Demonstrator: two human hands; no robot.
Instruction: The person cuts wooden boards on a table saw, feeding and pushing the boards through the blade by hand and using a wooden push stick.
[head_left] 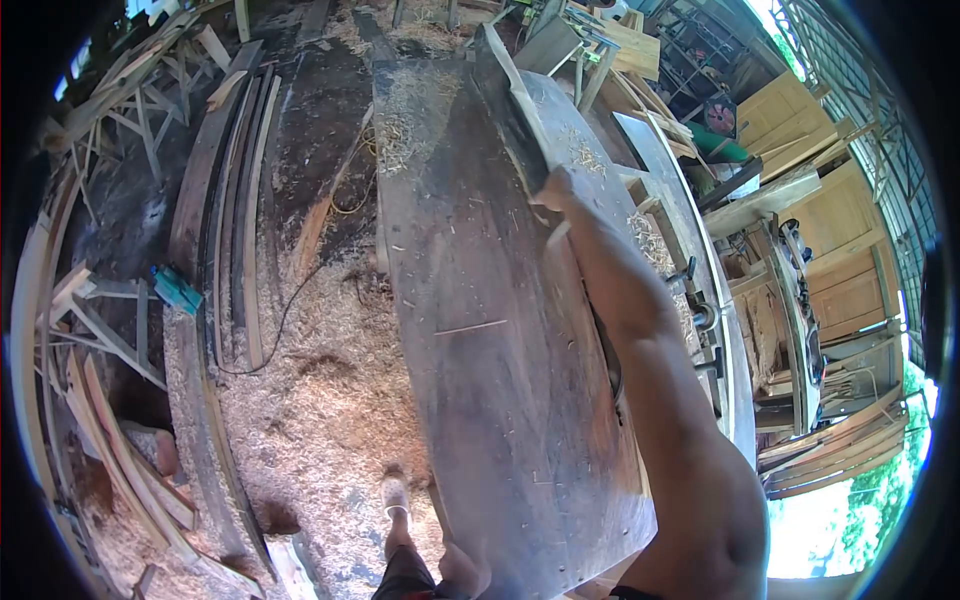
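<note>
On my far left stand wooden trestles (148, 130), and a blue-green power tool (177, 289) rests near the long boards (262, 230) lying over the floor. Pale shavings (335, 410) cover the ground up to my foot (396, 495), in a light shoe. Low in the middle, by the near edge of the table (440, 400), is a blurred patch I take for my left hand (463, 572); I can't tell whether it's holding anything. The broad dark tabletop carries scattered chips and 1 thin stick (470, 327). Further right, the plank (510, 110) stands on its narrow edge along the table's far right side, dark face toward me, paler rough edge up. My right hand (555, 192), arm stretched out, is closed on that upper edge. I judge the plank heavy for its length and stiff, not fragile, though its edge could splinter and dust may make it slick. Held at 1 spot it would likely tip or swing, so I'd want 2 grips set well apart, palms over the top edge. Right of my arm are clamps (706, 317), then pale door panels (850, 260) against the wall.
</note>
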